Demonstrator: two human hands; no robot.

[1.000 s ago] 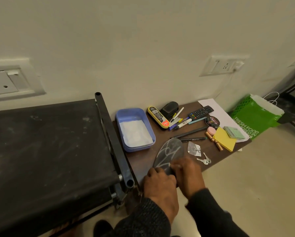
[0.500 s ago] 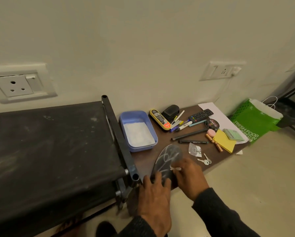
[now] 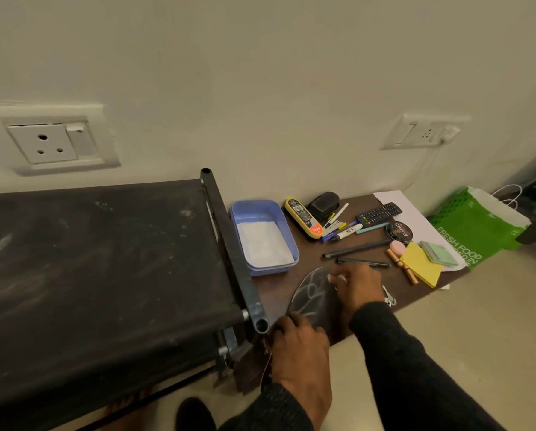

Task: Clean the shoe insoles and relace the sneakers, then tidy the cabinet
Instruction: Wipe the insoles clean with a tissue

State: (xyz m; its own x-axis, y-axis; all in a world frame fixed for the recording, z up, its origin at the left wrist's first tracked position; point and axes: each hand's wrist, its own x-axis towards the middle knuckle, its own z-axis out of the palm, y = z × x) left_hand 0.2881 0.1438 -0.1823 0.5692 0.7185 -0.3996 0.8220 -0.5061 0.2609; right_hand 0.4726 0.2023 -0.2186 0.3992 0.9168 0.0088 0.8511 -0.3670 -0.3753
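Note:
A dark shoe insole (image 3: pixel 313 297) with white smear marks lies on the low brown table (image 3: pixel 291 279), its heel end over the near edge. My left hand (image 3: pixel 299 343) presses down on the insole's near end, fingers curled over it. My right hand (image 3: pixel 358 286) rests on the far right part of the insole and pinches a small white wipe (image 3: pixel 338 279) against it. A blue tub (image 3: pixel 262 236) holding white powder stands just behind the insole.
A black fabric-topped rack (image 3: pixel 105 269) fills the left. Behind my hands lie a yellow shoe brush (image 3: pixel 304 217), pens (image 3: pixel 357 247), a remote (image 3: pixel 378 213), a polish tin (image 3: pixel 399 232), yellow sticky notes (image 3: pixel 420 264) and keys (image 3: pixel 389 298). A green bag (image 3: pixel 475 228) stands at the right.
My right hand has moved with the wipe from the insole's near middle up toward its toe end. My left hand stayed on the heel end. The camera tilted slightly.

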